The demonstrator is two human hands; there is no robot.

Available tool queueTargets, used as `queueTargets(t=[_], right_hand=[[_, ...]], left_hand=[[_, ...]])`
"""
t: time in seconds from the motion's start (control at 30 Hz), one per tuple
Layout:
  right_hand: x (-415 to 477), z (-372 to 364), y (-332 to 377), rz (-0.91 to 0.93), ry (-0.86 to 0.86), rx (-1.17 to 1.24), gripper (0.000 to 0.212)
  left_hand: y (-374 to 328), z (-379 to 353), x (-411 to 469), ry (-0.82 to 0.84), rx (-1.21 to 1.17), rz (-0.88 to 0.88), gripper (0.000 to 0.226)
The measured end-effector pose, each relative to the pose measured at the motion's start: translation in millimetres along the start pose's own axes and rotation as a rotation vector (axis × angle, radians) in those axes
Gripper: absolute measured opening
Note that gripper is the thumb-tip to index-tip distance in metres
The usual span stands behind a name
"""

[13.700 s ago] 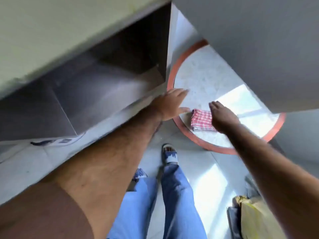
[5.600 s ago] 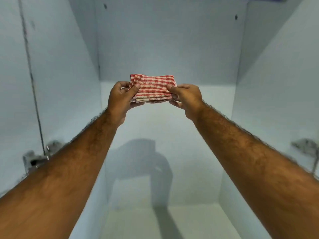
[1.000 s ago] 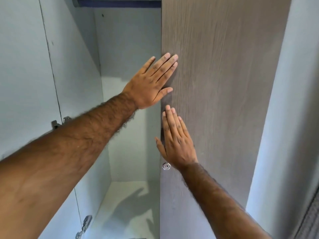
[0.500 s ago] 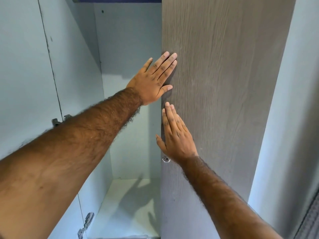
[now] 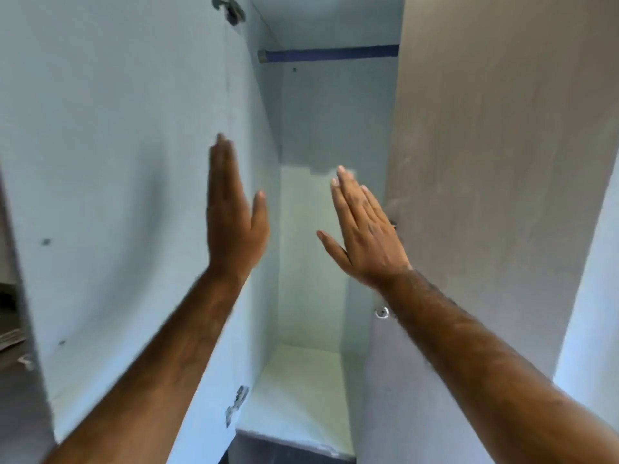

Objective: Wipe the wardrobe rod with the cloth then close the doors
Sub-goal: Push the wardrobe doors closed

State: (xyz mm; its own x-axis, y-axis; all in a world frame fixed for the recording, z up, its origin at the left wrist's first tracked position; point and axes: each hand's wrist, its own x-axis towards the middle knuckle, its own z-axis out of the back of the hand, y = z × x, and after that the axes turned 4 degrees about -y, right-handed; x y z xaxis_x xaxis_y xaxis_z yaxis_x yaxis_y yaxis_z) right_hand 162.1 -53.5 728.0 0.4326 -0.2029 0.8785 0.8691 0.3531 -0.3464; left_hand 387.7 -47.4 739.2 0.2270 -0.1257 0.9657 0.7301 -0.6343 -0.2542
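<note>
The wardrobe stands partly open in front of me. Its dark blue rod point(image 5: 330, 53) runs across the top of the pale interior. The right door point(image 5: 485, 162), grey wood grain, is swung in over the right half of the opening. The left door point(image 5: 117, 162) hangs open, its pale inner face toward me. My left hand point(image 5: 234, 216) is flat and edge-on in front of the left door's inner face, fingers up. My right hand point(image 5: 365, 236) is flat, fingers straight, just left of the right door's edge. Both hands hold nothing. The cloth is out of view.
A small round lock point(image 5: 382, 312) sits on the right door's edge below my right wrist. Metal hinges point(image 5: 236, 401) show on the left door, low and at the top point(image 5: 231, 8). The white wardrobe floor point(image 5: 301, 390) lies below. A pale wall point(image 5: 589, 296) is at far right.
My left hand has come off the right door's edge and moved left to the open left door. My right hand has lifted slightly from the right door. The view has shifted left and up.
</note>
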Motion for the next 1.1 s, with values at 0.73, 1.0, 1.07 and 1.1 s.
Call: queueTargets(t=[0.73, 1.0, 1.07, 1.1], right_hand=[[174.5, -1.4, 245.5, 0.702, -0.205, 0.077, 0.071], [114.5, 29.8, 160.0, 0.559, -0.341, 0.185, 0.057], [92.5, 40.0, 130.3, 0.523, -0.305, 0.163, 0.062], [80.7, 45.2, 114.3, 0.507, -0.283, 0.137, 0.065]], left_hand=[[76.4, 171.2, -92.2, -0.173, -0.09, 0.697, 0.1], [-9.8, 123.1, -132.4, -0.06, -0.062, 0.495, 0.086], [-21.8, 110.2, -139.2, 0.025, -0.095, 0.389, 0.081], [-25.3, 102.7, -139.1, 0.071, -0.129, 0.324, 0.079]])
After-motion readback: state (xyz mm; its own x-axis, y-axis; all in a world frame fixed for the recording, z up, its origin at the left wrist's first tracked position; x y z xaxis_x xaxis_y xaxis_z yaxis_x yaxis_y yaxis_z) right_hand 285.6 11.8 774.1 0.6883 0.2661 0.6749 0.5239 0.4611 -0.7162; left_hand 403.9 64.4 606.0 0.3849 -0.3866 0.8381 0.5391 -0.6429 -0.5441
